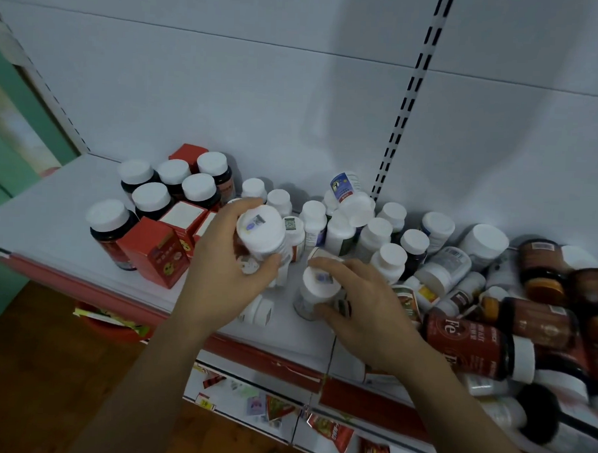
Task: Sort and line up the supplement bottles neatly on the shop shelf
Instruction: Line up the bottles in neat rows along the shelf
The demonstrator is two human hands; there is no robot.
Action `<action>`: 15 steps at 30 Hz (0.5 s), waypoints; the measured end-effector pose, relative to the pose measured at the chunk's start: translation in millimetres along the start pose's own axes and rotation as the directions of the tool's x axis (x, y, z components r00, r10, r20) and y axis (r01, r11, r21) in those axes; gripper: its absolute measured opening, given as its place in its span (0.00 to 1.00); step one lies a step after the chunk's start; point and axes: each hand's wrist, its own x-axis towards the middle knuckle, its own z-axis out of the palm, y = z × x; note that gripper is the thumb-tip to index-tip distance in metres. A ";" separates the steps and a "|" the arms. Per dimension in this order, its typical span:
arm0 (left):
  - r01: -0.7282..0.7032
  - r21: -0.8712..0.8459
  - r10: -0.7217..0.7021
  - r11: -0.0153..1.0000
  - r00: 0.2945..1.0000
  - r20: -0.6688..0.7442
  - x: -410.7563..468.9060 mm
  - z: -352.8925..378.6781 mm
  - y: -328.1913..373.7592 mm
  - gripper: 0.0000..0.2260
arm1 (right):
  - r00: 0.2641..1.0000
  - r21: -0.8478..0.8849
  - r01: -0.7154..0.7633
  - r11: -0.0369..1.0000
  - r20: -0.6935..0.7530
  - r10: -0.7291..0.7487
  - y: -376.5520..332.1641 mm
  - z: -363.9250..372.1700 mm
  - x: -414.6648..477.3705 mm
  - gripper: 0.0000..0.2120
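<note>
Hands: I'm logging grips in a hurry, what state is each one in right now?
Left hand: closed round a tilted white bottle.
Right hand: closed round a second white bottle on the shelf.

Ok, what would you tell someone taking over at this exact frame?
Left hand grips a white bottle, cap toward the camera. Right hand grips a second white bottle near the shelf front.
Done: dark white-capped bottles stand grouped at left beside red boxes; small white bottles stand mid-shelf, loosely.
To do: the toppled heap at right is unsorted; rows need straightening.
</note>
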 end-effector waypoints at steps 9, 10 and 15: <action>-0.266 0.411 0.082 0.872 0.907 0.413 44.1 17.3 -4.3 0.28 | 0.989 0.072 -0.136 0.988 -0.048 0.139 1.4 -9.1 -26.8 0.31; -0.272 0.435 0.067 0.858 0.901 0.429 45.2 15.5 -6.2 0.28 | 0.987 0.041 -0.153 0.987 -0.050 0.155 5.2 -12.7 -32.1 0.30; -0.322 0.386 0.121 0.865 0.879 0.462 44.1 21.8 -8.0 0.28 | 0.983 0.014 -0.169 0.986 -0.077 0.169 13.5 -22.5 -42.1 0.22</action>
